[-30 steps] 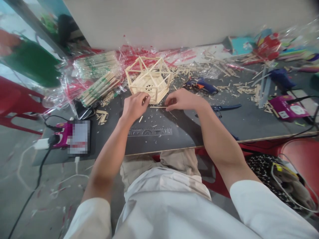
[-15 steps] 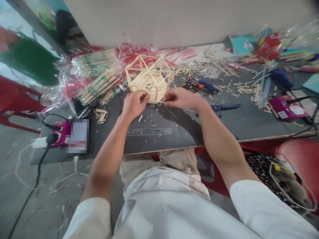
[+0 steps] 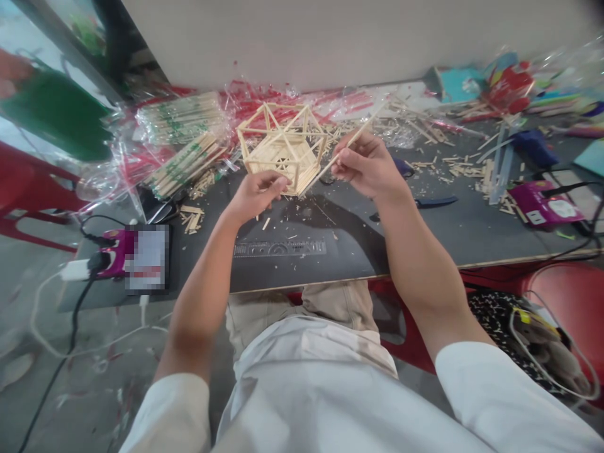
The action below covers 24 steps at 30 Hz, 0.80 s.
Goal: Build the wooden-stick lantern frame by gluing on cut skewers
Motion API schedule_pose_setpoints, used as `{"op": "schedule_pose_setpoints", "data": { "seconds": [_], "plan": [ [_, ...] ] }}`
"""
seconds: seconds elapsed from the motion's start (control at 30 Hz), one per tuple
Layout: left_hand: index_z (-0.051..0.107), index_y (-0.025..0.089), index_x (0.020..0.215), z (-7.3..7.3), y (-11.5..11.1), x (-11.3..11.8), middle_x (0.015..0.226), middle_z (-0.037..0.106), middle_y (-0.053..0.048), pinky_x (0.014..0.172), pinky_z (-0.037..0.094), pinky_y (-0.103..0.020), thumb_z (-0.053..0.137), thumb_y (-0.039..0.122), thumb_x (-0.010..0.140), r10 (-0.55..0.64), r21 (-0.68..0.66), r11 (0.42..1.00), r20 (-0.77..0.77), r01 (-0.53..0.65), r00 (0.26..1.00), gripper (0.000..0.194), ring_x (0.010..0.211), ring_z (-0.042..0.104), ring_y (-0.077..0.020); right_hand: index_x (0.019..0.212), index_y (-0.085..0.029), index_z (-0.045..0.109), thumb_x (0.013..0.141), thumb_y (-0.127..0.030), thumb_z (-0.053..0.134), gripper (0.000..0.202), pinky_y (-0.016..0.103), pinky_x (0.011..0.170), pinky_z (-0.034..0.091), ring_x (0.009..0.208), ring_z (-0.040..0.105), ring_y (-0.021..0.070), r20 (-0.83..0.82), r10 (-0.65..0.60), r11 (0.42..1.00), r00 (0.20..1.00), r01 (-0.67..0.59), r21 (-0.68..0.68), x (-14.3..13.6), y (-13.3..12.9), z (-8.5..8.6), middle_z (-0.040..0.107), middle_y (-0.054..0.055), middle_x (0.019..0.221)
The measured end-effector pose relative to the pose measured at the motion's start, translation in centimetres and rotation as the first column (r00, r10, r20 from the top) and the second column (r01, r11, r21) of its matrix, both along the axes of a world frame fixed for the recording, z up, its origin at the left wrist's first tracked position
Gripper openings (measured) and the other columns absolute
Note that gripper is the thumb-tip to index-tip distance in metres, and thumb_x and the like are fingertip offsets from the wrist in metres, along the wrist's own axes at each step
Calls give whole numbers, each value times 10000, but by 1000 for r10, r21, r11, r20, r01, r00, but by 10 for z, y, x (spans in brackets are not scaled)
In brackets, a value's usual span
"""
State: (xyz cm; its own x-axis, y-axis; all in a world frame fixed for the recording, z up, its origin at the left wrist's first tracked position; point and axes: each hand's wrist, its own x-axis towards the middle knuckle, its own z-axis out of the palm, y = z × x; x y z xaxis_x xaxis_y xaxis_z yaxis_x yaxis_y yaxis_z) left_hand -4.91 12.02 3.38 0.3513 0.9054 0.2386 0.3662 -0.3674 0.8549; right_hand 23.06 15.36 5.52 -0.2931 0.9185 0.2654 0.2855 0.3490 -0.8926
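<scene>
A framework of pale wooden sticks (image 3: 309,170) stands on the dark table, many-sided, with a layered base and triangles along its top. My left hand (image 3: 259,194) is at its near left edge, thumb and fingers closed together on the base. Slightly above the table, my right hand (image 3: 363,163) pinches a long thin wooden stick (image 3: 364,126). This stick slants from upper right down to the near right corner of the framework, where its lower end seems to touch. A clear plastic ruler (image 3: 283,248) lies flat in front of both hands.
Wrapped stick bundles (image 3: 182,119) and loose sticks (image 3: 186,165) lie at the left. A phone (image 3: 147,258) rests by the left edge. Navy-handled pliers (image 3: 436,202) lie right of my arm, near a purple power strip (image 3: 545,204). Wood scraps (image 3: 467,167) litter the back.
My right hand has risen up and right from the framework's near corner, and the long stick in it now shows. My left hand stays at the base, its thumb slightly shifted.
</scene>
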Motion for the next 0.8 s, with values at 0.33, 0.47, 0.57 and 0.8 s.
{"op": "schedule_pose_setpoints", "data": {
  "seconds": [0.33, 0.47, 0.57, 0.8],
  "plan": [
    [672, 172, 898, -11, 5, 6, 731, 739, -63, 486, 505, -208, 585, 634, 1008, 140, -4, 990, 6, -140, 990, 483, 557, 655, -110, 962, -294, 607, 802, -789, 711, 531, 393, 780, 626, 900, 723, 222, -128, -8, 997, 992, -1, -72, 1, 1, 0, 707, 48, 896],
    [657, 172, 977, -10, 3, 9, 723, 734, -62, 435, 476, -194, 487, 740, 1003, 106, -42, 994, 79, -103, 991, 593, 527, 655, -109, 990, -292, 648, 859, -727, 721, 461, 378, 751, 633, 885, 730, 213, -103, -10, 997, 995, 3, -76, 0, -1, 1, 713, 37, 867],
    [634, 185, 944, -7, 1, 12, 734, 734, -54, 450, 483, -185, 453, 765, 996, 91, -17, 996, 107, -90, 990, 610, 534, 663, -102, 998, -289, 672, 851, -749, 724, 487, 376, 726, 629, 861, 728, 213, -97, 4, 998, 995, -10, -60, 0, 1, -3, 722, 31, 865],
    [658, 193, 930, -10, 0, 14, 730, 733, -35, 495, 492, -194, 476, 676, 1042, 168, 98, 980, 47, -172, 985, 529, 532, 647, -95, 1098, -288, 647, 967, -734, 577, 470, 369, 790, 567, 897, 666, 206, -94, -339, 902, 936, 351, 251, 14, 19, -11, 715, 96, 1023]
  ]
}}
